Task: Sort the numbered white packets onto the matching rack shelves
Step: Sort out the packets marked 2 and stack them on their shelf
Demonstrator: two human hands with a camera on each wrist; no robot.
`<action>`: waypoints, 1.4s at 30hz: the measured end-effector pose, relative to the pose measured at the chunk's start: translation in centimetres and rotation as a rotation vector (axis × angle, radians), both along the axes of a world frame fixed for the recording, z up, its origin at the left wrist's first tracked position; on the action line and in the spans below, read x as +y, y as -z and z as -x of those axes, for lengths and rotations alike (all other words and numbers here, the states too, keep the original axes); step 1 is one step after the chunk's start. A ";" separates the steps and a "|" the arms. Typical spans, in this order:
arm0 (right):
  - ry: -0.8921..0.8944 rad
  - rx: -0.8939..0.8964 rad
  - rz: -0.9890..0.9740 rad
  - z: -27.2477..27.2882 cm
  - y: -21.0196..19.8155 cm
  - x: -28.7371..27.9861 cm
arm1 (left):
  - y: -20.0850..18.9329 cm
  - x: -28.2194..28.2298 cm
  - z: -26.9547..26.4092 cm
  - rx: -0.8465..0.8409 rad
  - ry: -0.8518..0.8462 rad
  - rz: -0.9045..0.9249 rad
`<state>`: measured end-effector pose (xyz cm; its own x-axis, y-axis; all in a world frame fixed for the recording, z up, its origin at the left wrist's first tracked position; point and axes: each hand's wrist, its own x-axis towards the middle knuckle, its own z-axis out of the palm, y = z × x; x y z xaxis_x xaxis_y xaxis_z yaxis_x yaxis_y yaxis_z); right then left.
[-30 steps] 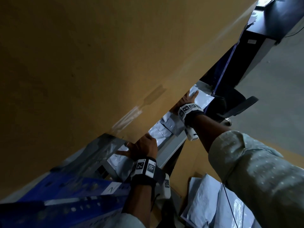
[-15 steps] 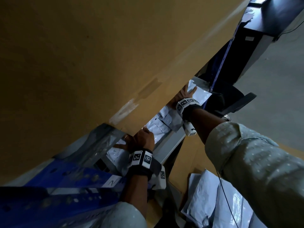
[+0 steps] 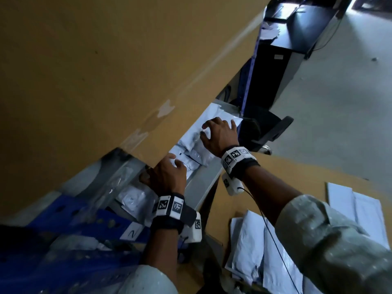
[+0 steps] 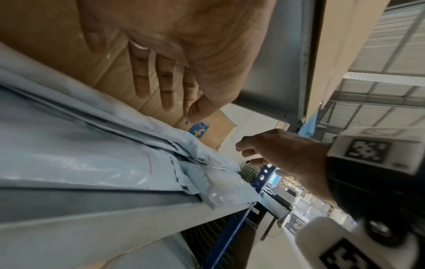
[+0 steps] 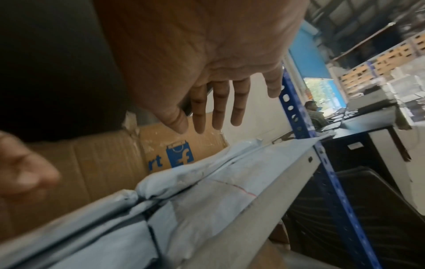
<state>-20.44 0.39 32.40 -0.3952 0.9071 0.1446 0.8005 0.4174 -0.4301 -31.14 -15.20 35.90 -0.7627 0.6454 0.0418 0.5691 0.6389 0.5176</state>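
Several white packets (image 3: 192,150) lie overlapping on a grey rack shelf (image 3: 204,183), under a big cardboard box (image 3: 101,68). My left hand (image 3: 163,171) hovers over the near packets with its fingers straight and holds nothing. My right hand (image 3: 215,132) is spread above the far packets, also holding nothing. The left wrist view shows the left hand (image 4: 165,85) lifted off the packets (image 4: 92,156). In the right wrist view the right hand (image 5: 218,107) hangs clear of the packets (image 5: 207,193). A white label marked 2 (image 3: 132,233) sits on the blue rack beam.
More white packets (image 3: 252,253) are piled on a cardboard sheet (image 3: 297,175) at the lower right. A blue perforated upright (image 5: 299,120) bounds the shelf's far end. Beyond it stand a black office chair (image 3: 269,132) and a dark desk (image 3: 297,32). Another person sits far off.
Both hands have drawn back from under the box and lifted off the packets, fingers now spread. My head has moved, so more of the shelf and floor shows.
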 end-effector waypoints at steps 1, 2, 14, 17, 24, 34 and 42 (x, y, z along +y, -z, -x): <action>0.030 0.030 0.012 -1.0 0.0 -1.2 | 0.1 -0.2 -0.3 0.022 0.019 -0.002; 0.048 0.064 0.007 -1.5 -0.4 -1.8 | 0.2 0.1 -0.3 0.042 0.030 -0.009; 0.390 0.334 0.169 -16.7 1.7 -15.3 | 1.6 -1.2 -8.4 -0.041 0.401 -0.149; 0.511 0.388 0.170 -21.7 2.4 -19.8 | 2.2 -2.6 -12.0 -0.064 0.482 -0.143; 0.765 0.480 0.189 -31.7 3.6 -28.9 | 3.2 -6.8 -19.8 -0.131 0.670 -0.161; 0.793 0.463 0.192 -45.7 3.5 -36.9 | 2.5 -15.4 -33.9 0.065 1.335 -0.105; 0.830 0.488 0.238 -53.1 4.0 -41.1 | 3.6 -20.6 -41.7 0.091 1.331 0.001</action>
<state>32.69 -40.74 28.43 0.4334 0.8957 -0.0995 0.5125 -0.3357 -0.7903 10.61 -35.78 32.27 0.4496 0.8913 0.0581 0.7878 -0.4264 0.4445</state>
